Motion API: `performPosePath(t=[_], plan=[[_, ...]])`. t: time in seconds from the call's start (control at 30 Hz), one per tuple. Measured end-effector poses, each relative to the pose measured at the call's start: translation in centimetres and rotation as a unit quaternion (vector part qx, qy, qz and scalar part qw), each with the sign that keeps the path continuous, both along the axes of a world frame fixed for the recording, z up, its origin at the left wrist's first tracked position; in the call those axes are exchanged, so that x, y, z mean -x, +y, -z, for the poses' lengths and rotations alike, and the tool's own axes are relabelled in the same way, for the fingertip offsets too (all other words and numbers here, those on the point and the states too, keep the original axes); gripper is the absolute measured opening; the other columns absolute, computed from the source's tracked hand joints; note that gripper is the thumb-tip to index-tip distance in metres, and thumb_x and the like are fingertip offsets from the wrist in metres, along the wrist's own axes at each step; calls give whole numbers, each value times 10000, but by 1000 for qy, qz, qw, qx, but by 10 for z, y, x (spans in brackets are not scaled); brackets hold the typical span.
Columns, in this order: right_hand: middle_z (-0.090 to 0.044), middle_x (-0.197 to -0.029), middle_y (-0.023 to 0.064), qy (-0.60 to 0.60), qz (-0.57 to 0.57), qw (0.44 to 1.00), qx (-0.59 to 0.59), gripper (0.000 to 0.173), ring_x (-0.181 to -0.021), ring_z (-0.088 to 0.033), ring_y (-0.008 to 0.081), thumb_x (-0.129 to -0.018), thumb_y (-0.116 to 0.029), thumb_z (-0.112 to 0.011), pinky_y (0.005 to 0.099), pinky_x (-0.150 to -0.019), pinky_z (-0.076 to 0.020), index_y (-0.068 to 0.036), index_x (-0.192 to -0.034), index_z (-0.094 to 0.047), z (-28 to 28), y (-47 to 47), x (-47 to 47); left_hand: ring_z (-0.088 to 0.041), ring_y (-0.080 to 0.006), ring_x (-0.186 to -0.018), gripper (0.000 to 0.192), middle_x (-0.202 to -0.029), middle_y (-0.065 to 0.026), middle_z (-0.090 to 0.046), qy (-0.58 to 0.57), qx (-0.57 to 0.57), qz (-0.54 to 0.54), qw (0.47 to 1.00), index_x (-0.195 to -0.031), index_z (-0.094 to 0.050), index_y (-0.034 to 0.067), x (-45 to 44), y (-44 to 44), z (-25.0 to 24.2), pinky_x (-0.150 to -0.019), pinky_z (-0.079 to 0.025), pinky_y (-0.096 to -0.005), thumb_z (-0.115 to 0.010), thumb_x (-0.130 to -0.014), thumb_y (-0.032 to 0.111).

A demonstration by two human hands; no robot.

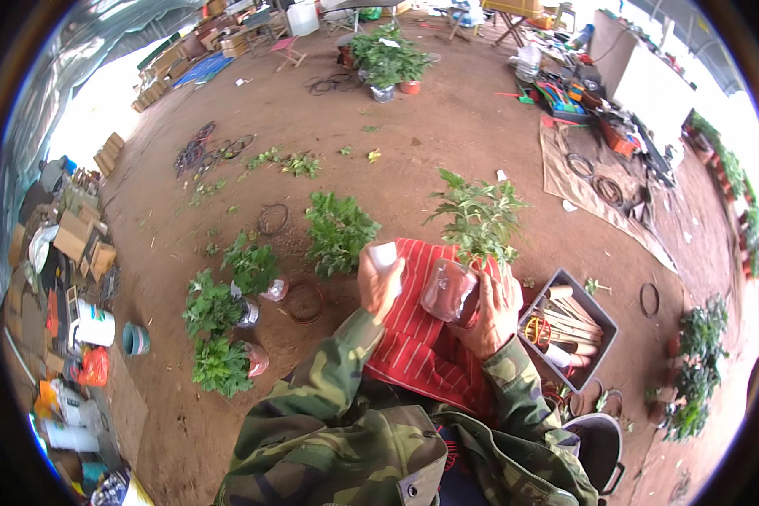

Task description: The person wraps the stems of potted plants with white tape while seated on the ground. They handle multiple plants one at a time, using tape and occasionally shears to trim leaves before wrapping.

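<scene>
My left hand [377, 281] is closed around a small white object [386, 254], perhaps a roll; the fingers hide much of it. Across my lap lies a red cloth with pale stripes [411, 354]. On it rests a tilted plant pot [450, 291], its side wrapped in clear, shiny plastic. My right hand [492, 310] grips this pot by its rim and right side. Out of the pot grows a leafy green plant [481, 215], leaning away from me. My left hand is to the left of the pot, apart from it.
Right of my lap, a grey crate [569, 329] holds wooden sticks and wire. A dark bucket [598, 446] stands below it. Several potted plants [218, 310] lie at left, with another leafy plant [340, 233] ahead. Farther off are coiled hoses [196, 148] and a tan sheet [575, 183].
</scene>
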State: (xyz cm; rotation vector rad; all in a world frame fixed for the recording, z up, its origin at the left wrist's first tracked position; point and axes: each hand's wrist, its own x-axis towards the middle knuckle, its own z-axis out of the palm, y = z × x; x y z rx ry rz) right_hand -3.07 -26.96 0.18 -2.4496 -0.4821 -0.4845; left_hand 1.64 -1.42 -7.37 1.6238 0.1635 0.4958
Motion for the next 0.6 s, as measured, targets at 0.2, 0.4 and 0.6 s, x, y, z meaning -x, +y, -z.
performPosePath(t=[0.2, 0.4, 0.6], plan=[[-455, -1591, 268, -18, -39, 999, 11, 1073, -1435, -463, 527, -626, -321, -951, 681, -1188, -364, 21, -1542, -512, -52, 0, 15, -689, -134, -907, 495, -1113, -45, -678, 19, 217, 200, 955, -1442, -538, 51, 53, -46, -99, -756, -589, -294, -760, -1004, 111], [-663, -1340, 205, -9, -27, 965, -259, 864, -1243, -632, 404, -660, -142, -880, 499, -1016, -487, 7, -1457, -582, -6, 35, 39, -571, -196, -1222, 483, -1362, -78, -568, -32, 151, 372, 915, -1447, -578, 47, 52, -78, -97, -1081, -478, -387, -750, -1040, 243], [-726, -1107, 95, 163, -5, 818, -552, 579, -991, -715, 203, -824, -251, -753, 343, -878, -592, 24, -1317, -627, 17, -14, 26, -579, -268, -1073, 594, -1163, -127, -598, -7, -132, 196, 972, -1563, -594, 42, 67, -71, -81, -973, -492, -397, -730, -1050, 308]])
